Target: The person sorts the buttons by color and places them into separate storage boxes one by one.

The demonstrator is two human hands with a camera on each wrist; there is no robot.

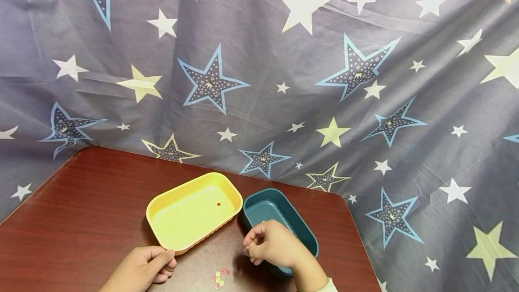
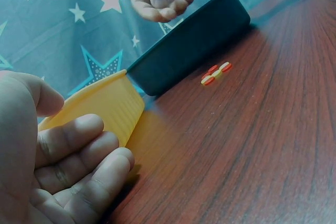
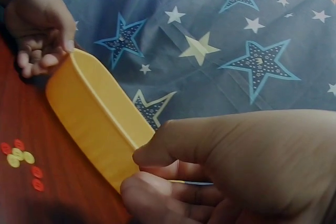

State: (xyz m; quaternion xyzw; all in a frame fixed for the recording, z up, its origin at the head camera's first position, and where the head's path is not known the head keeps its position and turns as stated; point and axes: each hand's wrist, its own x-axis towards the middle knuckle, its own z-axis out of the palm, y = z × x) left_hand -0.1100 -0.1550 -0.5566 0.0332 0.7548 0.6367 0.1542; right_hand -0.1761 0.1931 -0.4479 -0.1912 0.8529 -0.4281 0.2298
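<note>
Starry cloth [image 1: 259, 120] hangs behind a brown table [image 1: 81, 202].
It bears a yellow tray [image 1: 182, 222] and, just beside, a blue tray [image 1: 263, 206]. The left hand [image 1: 142, 265] pinches the yellow rim; the right hand [image 1: 273, 243] is over the blue tray, fingers curled, and I cannot tell if they hold anything. Buttons [image 1: 218, 274] lie between the hands; one red piece [image 1: 219, 204] is inside the yellow tray.
</note>
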